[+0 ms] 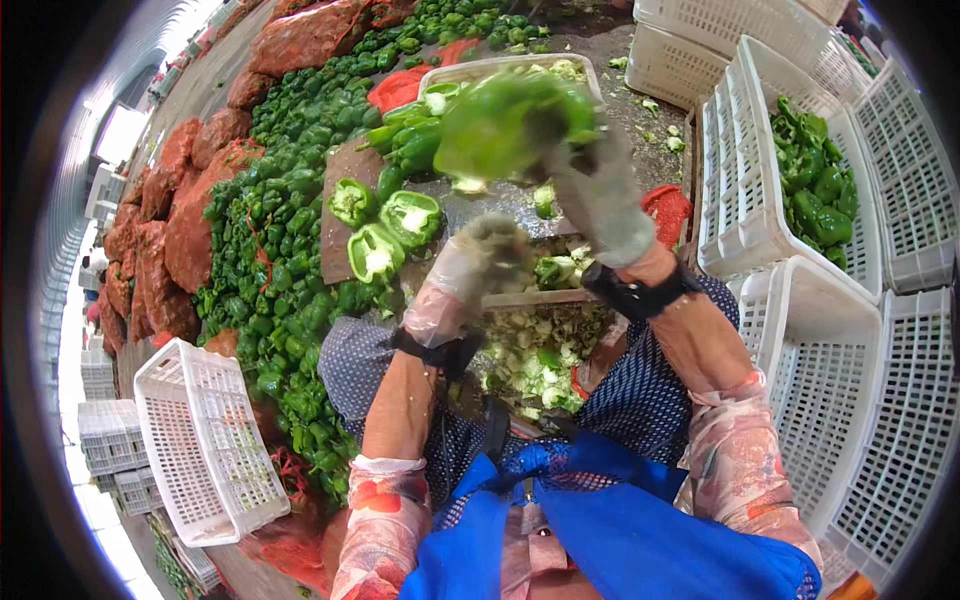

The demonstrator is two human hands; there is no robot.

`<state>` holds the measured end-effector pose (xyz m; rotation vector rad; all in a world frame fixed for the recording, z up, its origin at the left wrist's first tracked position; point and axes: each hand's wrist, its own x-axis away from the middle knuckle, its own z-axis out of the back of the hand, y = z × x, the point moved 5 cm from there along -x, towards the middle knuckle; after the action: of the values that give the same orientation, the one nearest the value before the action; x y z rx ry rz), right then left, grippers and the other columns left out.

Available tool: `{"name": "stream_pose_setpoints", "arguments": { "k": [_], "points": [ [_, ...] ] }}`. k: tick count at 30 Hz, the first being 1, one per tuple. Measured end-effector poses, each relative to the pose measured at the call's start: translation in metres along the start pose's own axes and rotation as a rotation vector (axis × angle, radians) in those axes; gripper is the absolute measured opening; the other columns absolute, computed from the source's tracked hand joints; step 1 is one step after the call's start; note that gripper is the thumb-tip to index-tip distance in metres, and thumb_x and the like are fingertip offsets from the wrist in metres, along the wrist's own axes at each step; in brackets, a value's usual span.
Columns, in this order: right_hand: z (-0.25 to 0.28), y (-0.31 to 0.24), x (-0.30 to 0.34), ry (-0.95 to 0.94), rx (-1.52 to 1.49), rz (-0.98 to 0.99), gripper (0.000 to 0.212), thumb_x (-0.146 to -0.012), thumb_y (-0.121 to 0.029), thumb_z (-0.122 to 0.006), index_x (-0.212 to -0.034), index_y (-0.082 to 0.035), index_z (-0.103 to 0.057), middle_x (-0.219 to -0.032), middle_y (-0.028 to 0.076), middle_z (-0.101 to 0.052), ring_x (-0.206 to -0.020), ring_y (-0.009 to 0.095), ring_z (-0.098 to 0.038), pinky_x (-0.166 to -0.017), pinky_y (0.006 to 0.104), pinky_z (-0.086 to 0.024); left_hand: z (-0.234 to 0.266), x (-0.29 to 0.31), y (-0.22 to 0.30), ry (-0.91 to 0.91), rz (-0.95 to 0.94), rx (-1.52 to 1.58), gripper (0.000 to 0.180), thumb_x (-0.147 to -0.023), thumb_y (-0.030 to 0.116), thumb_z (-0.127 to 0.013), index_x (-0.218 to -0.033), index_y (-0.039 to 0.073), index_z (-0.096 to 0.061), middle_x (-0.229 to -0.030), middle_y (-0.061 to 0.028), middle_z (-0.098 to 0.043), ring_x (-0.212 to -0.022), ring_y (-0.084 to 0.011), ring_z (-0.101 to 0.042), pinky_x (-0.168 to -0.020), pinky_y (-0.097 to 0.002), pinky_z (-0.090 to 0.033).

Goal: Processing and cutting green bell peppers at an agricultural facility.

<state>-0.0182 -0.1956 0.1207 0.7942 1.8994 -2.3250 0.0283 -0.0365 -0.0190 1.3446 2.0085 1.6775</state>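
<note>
Both my hands wear pale, see-through gloves with dark bands at the wrists. My right hand is raised over the work surface with its fingers round a green pepper, which is smeared by motion. Lower and to the left is my left hand, its fingers too blurred to read. Cut green peppers with pale insides lie left of it on a brown board. Longer green peppers rest beyond them. A shallow tray with pepper scraps lies below my hands.
A large heap of green peppers spreads to the left, with red mesh sacks behind it. White crates stand on the right, one containing peppers; another crate leans at lower left. Pale scraps lie between my knees.
</note>
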Motion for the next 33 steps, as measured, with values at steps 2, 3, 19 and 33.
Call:
{"name": "stream_pose_setpoints", "arguments": {
  "k": [2,3,19,33],
  "points": [
    [0.003,-0.018,0.009,0.216,-0.195,0.487,0.034,-0.087,-0.005,-0.061,-0.120,-0.003,-0.053,-0.109,0.015,-0.062,-0.091,0.025,-0.067,-0.073,0.0327,-0.059,-0.019,0.001,-0.006,0.111,-0.052,0.188,0.056,-0.093,0.015,-0.056,-0.142,0.005,-0.033,-0.141,-0.0141,-0.040,-0.108,-0.0278,-0.057,-0.078,-0.0409,-0.056],
    [0.005,-0.011,0.012,0.100,-0.051,0.448,0.036,-0.085,-0.004,-0.061,-0.120,-0.005,-0.054,-0.110,0.016,-0.062,-0.092,0.025,-0.067,-0.075,0.0327,-0.058,-0.030,0.016,0.003,0.223,-0.102,0.202,0.054,-0.093,0.015,-0.055,-0.142,0.005,-0.034,-0.139,-0.0149,-0.043,-0.108,-0.0286,-0.057,-0.079,-0.0424,-0.057],
    [0.211,0.079,-0.011,0.376,-1.120,0.021,0.044,-0.093,-0.037,-0.052,-0.108,0.003,-0.058,-0.102,0.018,-0.063,-0.084,0.021,-0.061,-0.068,0.0298,-0.053,0.083,0.004,0.112,0.586,-0.126,-1.110,0.028,-0.092,0.005,-0.052,-0.120,0.002,-0.058,-0.082,-0.0064,-0.068,-0.070,-0.0098,-0.063,-0.062,-0.0241,-0.052],
    [0.016,0.048,-0.016,-0.149,-0.089,-0.481,0.044,-0.093,-0.031,-0.058,-0.125,-0.001,-0.054,-0.097,0.010,-0.066,-0.072,0.012,-0.063,-0.065,0.0267,-0.054,0.169,-0.092,0.071,0.230,-0.046,-1.984,0.022,-0.082,0.022,-0.064,-0.093,0.004,-0.070,-0.095,-0.0186,-0.068,-0.088,-0.0352,-0.067,-0.073,-0.0409,-0.053]
  ]
}}
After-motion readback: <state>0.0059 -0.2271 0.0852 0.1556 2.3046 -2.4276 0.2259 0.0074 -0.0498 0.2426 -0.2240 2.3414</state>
